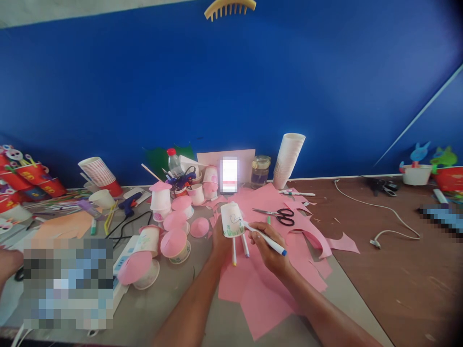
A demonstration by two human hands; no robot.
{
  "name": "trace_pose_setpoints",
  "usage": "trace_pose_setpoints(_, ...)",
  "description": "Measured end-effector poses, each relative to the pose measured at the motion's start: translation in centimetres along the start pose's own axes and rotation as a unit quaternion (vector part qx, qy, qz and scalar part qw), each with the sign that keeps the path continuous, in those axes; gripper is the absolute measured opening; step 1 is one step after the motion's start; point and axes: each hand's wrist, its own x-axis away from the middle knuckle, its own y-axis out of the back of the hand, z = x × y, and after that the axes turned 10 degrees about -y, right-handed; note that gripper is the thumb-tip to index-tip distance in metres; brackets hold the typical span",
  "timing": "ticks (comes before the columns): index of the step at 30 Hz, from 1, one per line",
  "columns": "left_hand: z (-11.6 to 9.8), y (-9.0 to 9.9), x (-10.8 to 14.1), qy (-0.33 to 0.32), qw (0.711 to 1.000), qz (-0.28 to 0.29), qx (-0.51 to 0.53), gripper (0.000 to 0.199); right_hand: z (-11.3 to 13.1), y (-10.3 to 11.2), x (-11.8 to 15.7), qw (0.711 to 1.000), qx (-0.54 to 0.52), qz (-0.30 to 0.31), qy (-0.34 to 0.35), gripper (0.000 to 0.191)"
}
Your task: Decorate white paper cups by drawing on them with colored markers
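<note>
A white paper cup (230,226) with green grass strokes and a dark outline drawn on it is held in my left hand (219,238), whose fingers are mostly hidden behind it. My right hand (269,246) pinches a white marker with a blue end (272,241), its tip at the cup's drawn side. Two more markers, one a yellow-tipped marker (234,253) and one a purple-tipped marker (246,246), show just below the cup. Pink paper sheets (267,308) lie under both hands. Black-handled scissors (284,217) rest open on the paper.
Left of my hands stand several cups with pink cone tops (175,241) and a white power strip (126,255). Behind are a lit phone (230,174), a glass jar (260,172) and a tall cup stack (289,159). A blue glue gun (130,205) lies left; a white cable (383,207) crosses the right.
</note>
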Motion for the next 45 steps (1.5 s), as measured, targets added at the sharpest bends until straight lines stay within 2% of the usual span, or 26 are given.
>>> trace_pose_setpoints(17,0.2,0.0,-0.1,-0.005,1.0,-0.012,-0.007,0.014,0.1,0.0,0.0,1.0,0.001,0.009,0.001,0.019)
trace_pose_setpoints(35,-0.9,-0.3,0.2,0.012,0.999,0.025,0.033,0.01,0.1,0.0,-0.2,1.0,-0.017,-0.011,-0.019,0.019)
trace_pose_setpoints(45,-0.1,-0.1,0.1,-0.001,1.0,0.016,0.008,0.009,0.1,0.1,-0.2,1.0,0.003,0.0,-0.004,0.018)
